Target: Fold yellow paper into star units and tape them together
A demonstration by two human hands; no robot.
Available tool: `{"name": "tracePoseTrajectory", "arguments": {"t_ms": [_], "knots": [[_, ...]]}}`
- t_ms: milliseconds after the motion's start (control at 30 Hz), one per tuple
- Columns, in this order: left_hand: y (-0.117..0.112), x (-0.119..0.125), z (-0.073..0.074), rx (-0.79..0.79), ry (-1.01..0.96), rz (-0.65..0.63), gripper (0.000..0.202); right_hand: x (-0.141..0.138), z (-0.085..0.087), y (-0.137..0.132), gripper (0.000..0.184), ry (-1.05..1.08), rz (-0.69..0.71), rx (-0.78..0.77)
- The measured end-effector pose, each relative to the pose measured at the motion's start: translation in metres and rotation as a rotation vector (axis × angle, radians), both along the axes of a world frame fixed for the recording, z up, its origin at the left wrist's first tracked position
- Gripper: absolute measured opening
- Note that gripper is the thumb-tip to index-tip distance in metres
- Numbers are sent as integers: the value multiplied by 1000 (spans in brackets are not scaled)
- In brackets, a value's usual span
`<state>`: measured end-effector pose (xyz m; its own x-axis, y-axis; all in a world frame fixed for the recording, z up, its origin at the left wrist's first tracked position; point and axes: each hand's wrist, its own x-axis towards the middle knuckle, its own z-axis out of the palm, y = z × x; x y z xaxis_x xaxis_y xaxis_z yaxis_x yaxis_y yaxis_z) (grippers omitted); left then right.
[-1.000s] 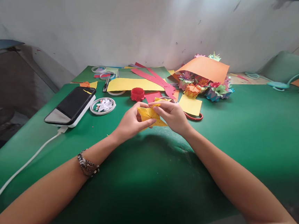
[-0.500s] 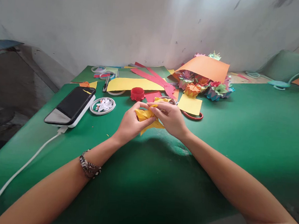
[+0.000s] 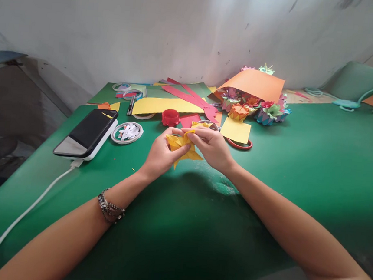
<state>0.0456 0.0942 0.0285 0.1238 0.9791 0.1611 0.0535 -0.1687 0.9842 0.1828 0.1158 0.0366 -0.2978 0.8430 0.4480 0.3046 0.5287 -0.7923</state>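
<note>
Over the middle of the green surface (image 3: 301, 167), straight ahead of you, both hands meet on one folded yellow paper piece (image 3: 187, 152). Your left grip (image 3: 160, 155) is closed on its left side, thumb on top and fingers curled beneath. Your right grip (image 3: 213, 149) is closed too, its fingertips pinching the upper edge right beside the left thumb. Pointed flaps stick out below, between the two hands. I cannot tell whether the piece rests on the surface or hangs just clear of it.

Judging by that pinch, you are midway through a fold, pressing or shaping a crease near the top of the piece. The next move, I think, calls for the left grip to act as a firm anchor while the right fingertips work along the edge. Keep the pressure light, since thin paper with free points will crush or skew easily.

Just beyond your hands lie a yellow square sheet (image 3: 236, 130), a red ring (image 3: 240, 145) and a red roll (image 3: 170, 117). Farther back, paper flowers (image 3: 254, 107) sit under an orange sheet (image 3: 255, 84). To your left, a phone (image 3: 87, 133) lies near a tape ring (image 3: 127, 132) holding white scraps.
</note>
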Motion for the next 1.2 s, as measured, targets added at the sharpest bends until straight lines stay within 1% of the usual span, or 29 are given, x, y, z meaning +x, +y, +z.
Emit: {"name": "tracePoseTrajectory", "arguments": {"t_ms": [200, 400, 567, 767, 867, 967, 1067, 1200], "knots": [[-1, 4, 4, -23, -22, 27, 40, 0, -1, 0, 18, 63, -30, -9], [-2, 4, 10, -120, -108, -50, 38, 0, -1, 0, 15, 80, -62, -28], [1, 2, 6, -102, -89, 1, 40, 0, -1, -1, 16, 44, -54, -3], [3, 2, 4, -144, -175, 14, 46, 2, -2, 1, 19, 39, 40, -2], [3, 2, 4, -144, -178, 24, 46, 2, -4, 2, 18, 46, 34, -7], [2, 2, 3, -136, -187, 30, 45, 2, -6, 3, 15, 33, 0, 46], [2, 1, 5, -167, -184, 2, 44, 3, -6, 4, 15, 25, -13, 69], [4, -3, 9, -193, -131, -82, 39, 6, -3, 6, 12, 69, -12, 19]]}}
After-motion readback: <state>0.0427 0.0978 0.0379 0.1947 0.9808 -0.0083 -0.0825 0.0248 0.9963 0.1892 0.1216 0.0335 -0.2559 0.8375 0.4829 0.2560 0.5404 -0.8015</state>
